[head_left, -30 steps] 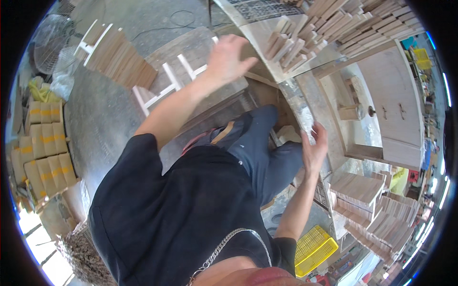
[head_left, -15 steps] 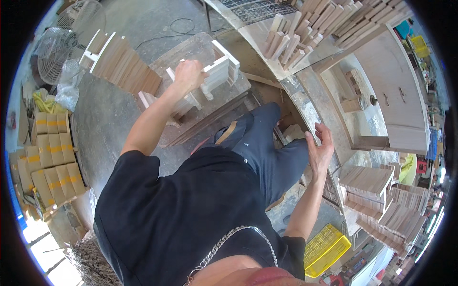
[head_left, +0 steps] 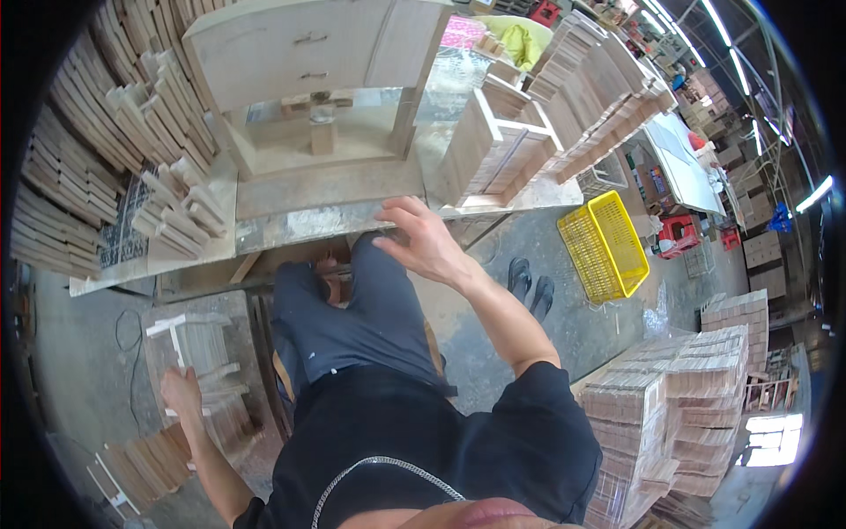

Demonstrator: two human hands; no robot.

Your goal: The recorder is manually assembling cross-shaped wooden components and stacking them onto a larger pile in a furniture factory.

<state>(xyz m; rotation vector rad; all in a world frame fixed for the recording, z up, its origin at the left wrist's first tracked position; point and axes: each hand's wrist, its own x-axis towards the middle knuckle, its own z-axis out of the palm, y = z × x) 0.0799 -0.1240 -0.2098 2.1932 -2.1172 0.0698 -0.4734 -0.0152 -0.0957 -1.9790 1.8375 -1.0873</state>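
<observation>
My left hand (head_left: 182, 392) is closed, its fingers curled at the white-edged wooden pieces (head_left: 207, 348) on a low table (head_left: 166, 309) to my left. What lies inside the fingers is hidden. Beside that hand stands a row of brown wooden boards (head_left: 145, 463) with a pale frame at its end. My right hand (head_left: 427, 247) is open and holds nothing, fingers apart, over my knee by the front edge of the workbench (head_left: 308, 227). On the bench ahead stands a pale wooden cabinet (head_left: 317, 40) with two small handles. A wooden box frame (head_left: 502, 154) stands right of it.
Bundles of wooden strips (head_left: 181, 207) stand on the bench's left. A yellow plastic basket (head_left: 608, 247) and dark slippers (head_left: 530, 286) are on the floor to the right. Wrapped stacks of wooden parts (head_left: 656, 423) rise behind my right arm.
The view has turned to the right, bringing the bench ahead and the basket fully into sight. My left hand stays by the wooden pieces; my right hand remains open near the bench edge.
</observation>
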